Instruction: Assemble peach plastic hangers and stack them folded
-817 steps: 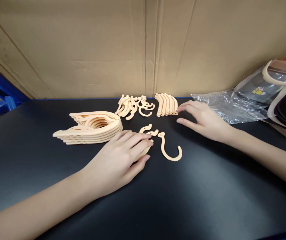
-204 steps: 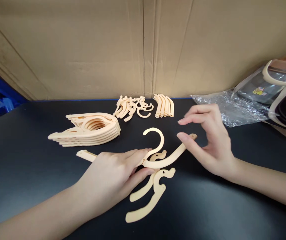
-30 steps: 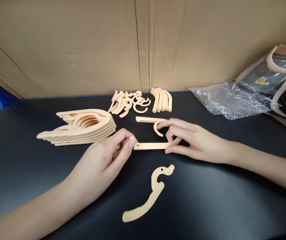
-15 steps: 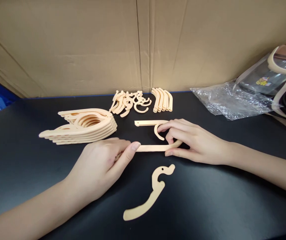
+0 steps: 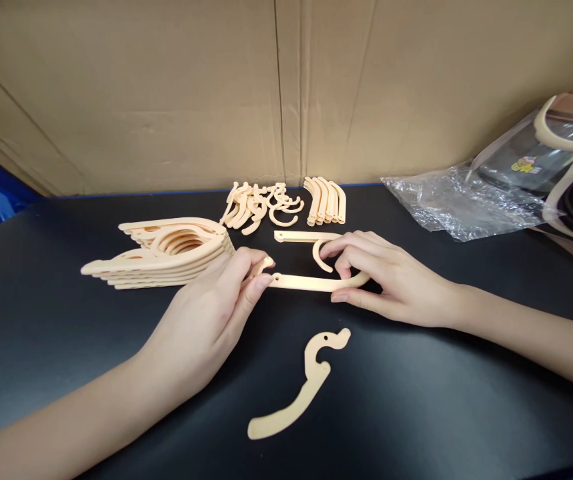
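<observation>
A cream plastic folding hanger (image 5: 311, 283), with two long bars and a curved hook, is gripped at its bent end by my right hand (image 5: 373, 273). The hook (image 5: 319, 257) lies between the bars, by my fingertips. My left hand (image 5: 221, 293) is closed in a pinch on a small cream hanger arm (image 5: 265, 264); only its tip shows and the rest is hidden in the palm. This tip is close to the holed left end of the nearer bar; whether they touch I cannot tell. A loose curved hanger arm (image 5: 291, 407) lies flat in front of my hands.
Stacked folded hangers (image 5: 166, 257) lie at the left. Along the back are a pile of loose arms and hooks (image 5: 259, 205) and a row of curved pieces (image 5: 325, 200). A crinkled plastic bag (image 5: 461, 207) and a clear bag (image 5: 521, 153) are at the right, before a cardboard wall (image 5: 166, 93).
The hanger's nearer bar has risen slightly, and its holed left end now shows. My left fingers have shifted up, bringing the small arm's tip into sight beside it.
</observation>
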Tool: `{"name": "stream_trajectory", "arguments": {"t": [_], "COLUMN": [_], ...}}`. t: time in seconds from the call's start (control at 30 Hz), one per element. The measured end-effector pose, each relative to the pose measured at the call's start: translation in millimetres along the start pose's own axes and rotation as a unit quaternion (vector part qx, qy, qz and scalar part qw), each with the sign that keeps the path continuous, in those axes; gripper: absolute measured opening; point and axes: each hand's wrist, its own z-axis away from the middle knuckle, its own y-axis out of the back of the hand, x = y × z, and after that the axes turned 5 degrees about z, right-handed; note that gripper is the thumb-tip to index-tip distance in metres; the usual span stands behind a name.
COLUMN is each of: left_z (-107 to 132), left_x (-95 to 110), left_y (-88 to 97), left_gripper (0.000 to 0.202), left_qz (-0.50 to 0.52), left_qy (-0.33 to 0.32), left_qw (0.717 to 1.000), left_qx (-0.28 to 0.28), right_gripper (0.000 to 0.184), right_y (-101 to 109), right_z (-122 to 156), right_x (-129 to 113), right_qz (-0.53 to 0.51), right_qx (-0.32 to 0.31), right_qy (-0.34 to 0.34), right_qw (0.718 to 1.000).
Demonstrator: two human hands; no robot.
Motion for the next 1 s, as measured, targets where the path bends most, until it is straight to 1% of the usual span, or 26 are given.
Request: {"name": "stream_trajectory", "arguments": {"t": [0.07, 0.17, 0.23, 0.3, 0.37, 0.5, 0.7, 0.9, 1.0], "left_z": [0.5, 2.3, 3.2, 3.1, 1.9, -0.7, 0.3, 1.6, 2.0], "left_x": [0.5, 6.3, 9.0, 8.8, 6.5, 1.8, 0.7, 2.7, 2.6], "left_y": [0.0, 2.0, 2.9, 2.9, 2.3, 0.3, -2.1, -2.7, -2.9], "left_gripper": [0.023, 0.029, 0.036, 0.040, 0.041, 0.042, 0.039, 0.042, 0.043], "left_qz": [-0.004, -0.005, -0.006, -0.008, -0.008, -0.008, -0.039, -0.048, -0.065], "left_qy": [0.020, 0.040, 0.023, -0.009, -0.026, -0.019, -0.046, -0.051, -0.046], "left_qw": [1.000, 0.999, 0.999, 1.000, 1.000, 0.999, 0.996, 0.996, 0.996], "left_qx": [0.002, -0.018, -0.027, -0.019, -0.012, -0.033, -0.060, -0.055, -0.043], "right_gripper": [0.019, 0.018, 0.018, 0.020, 0.024, 0.027, 0.024, 0.024, 0.023], "right_y": [-0.2, -0.3, -0.1, 0.2, 0.3, 0.4, 0.6, 0.0, 0.5], "right_z": [0.0, -0.6, -1.1, -1.2, -0.9, -0.2, -1.4, -2.3, -1.9], "right_x": [0.1, -0.1, -0.7, -1.3, -1.7, -1.8, -3.4, -3.1, -2.9], "right_qz": [-0.001, -0.006, -0.005, -0.003, 0.000, 0.006, 0.008, 0.013, 0.009], "right_qx": [0.004, 0.005, 0.001, -0.003, -0.003, -0.001, -0.001, 0.001, 0.001], "right_qy": [0.004, 0.014, 0.022, 0.030, 0.038, 0.049, 0.055, 0.055, 0.056], "right_qw": [1.000, 1.000, 1.000, 1.000, 0.999, 0.999, 0.998, 0.998, 0.998]}}
